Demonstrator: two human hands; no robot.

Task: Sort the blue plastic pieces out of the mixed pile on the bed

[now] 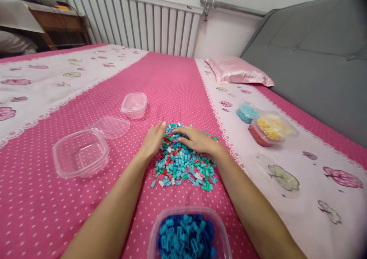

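A heap of small plastic bricks [183, 163] in light blue, green, red and white lies on the pink dotted bedspread [172, 83]. My left hand [153, 139] rests at the heap's left edge, fingers together and flat against the pieces. My right hand [197, 139] lies palm down on the top of the heap, fingers stretched toward the left hand. Neither hand holds anything that I can make out. A clear tub of dark blue bricks [189, 234] stands close to me, between my forearms.
An empty clear tub [80, 152] with its lid [111, 126] beside it sits at left, a smaller closed one [134, 105] behind. Tubs of light blue [247, 113], yellow [272, 128] and red bricks stand at right. A pink pillow [237, 70], grey headboard and radiator lie beyond.
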